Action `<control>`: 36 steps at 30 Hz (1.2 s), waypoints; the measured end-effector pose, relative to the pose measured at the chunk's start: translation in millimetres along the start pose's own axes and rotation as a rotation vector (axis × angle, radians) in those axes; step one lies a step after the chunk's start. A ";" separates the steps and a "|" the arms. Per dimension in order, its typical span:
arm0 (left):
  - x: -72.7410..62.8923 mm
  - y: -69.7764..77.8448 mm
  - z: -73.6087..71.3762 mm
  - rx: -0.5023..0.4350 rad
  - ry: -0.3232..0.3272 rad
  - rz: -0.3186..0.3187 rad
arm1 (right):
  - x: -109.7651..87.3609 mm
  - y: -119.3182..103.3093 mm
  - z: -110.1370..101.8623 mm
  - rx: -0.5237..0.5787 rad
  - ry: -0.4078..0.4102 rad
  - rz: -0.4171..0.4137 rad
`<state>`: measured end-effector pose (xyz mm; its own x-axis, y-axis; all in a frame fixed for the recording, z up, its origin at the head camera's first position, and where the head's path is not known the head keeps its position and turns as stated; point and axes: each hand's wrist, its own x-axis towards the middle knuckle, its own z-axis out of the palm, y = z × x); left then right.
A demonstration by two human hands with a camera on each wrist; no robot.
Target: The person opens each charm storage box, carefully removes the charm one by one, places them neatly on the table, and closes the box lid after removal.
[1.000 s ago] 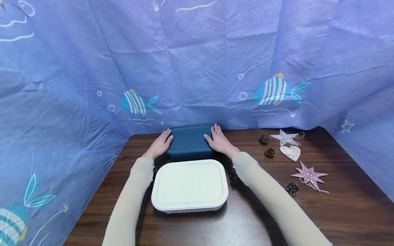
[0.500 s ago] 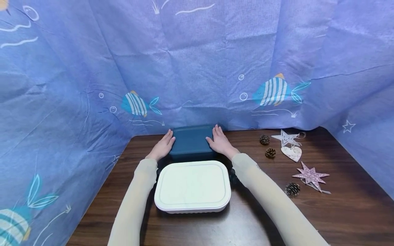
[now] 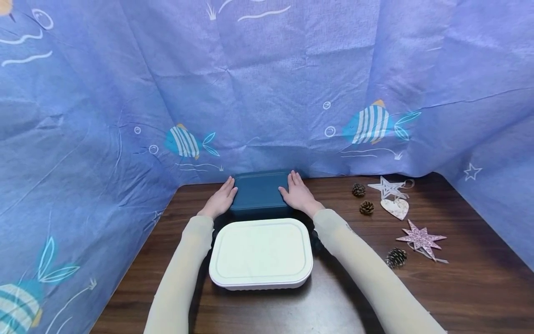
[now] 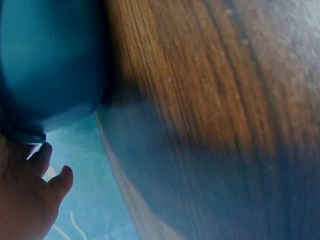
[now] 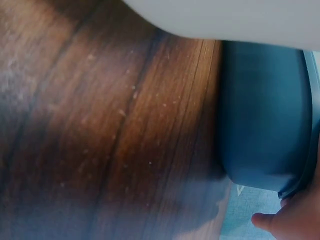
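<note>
A dark blue lidded box [image 3: 259, 189] sits at the back of the table against the curtain. My left hand [image 3: 219, 198] lies along its left side, fingers straight and pointing away. On the opposite side, my right hand [image 3: 299, 192] rests along the right edge, its thumb over the lid. In the wrist views, some fingers of the left hand [image 4: 30, 195] and right hand [image 5: 295, 215] touch the blue box near its lid rim; other fingers are hidden. Between my forearms, in front of the blue box, stands a white lidded box [image 3: 261, 253].
To the right lie pine cones [image 3: 366, 207], a white star ornament [image 3: 387, 188], a pale heart ornament [image 3: 395, 208] and a pink glitter star [image 3: 421, 237]. A blue curtain [image 3: 267, 93] with fish prints hangs behind the wooden table [image 3: 267, 315].
Since a second ago the head view has shifted slightly, with both boxes sitting a little further right in it. My hands stay against the blue box's sides.
</note>
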<state>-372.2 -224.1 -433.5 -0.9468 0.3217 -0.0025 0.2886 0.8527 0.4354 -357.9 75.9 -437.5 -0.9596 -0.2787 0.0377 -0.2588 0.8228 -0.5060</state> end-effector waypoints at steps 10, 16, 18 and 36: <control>0.7 -1.0 -0.5 0.013 0.005 0.008 | 2.8 0.0 2.0 0.003 0.016 0.002; -0.4 -1.0 -1.4 0.022 0.009 0.015 | 2.7 2.5 2.4 0.011 0.018 -0.007; -0.4 0.0 -3.2 0.022 0.016 0.020 | 3.0 3.3 0.5 0.006 0.020 -0.017; -17.8 19.7 -67.1 0.161 0.261 0.096 | -32.2 17.5 -76.7 0.017 0.349 -0.092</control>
<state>-359.3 -240.7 -364.5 -0.9128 0.3052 0.2713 0.3773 0.8844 0.2747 -340.0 137.3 -381.4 -0.9129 -0.1627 0.3744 -0.3468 0.7928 -0.5012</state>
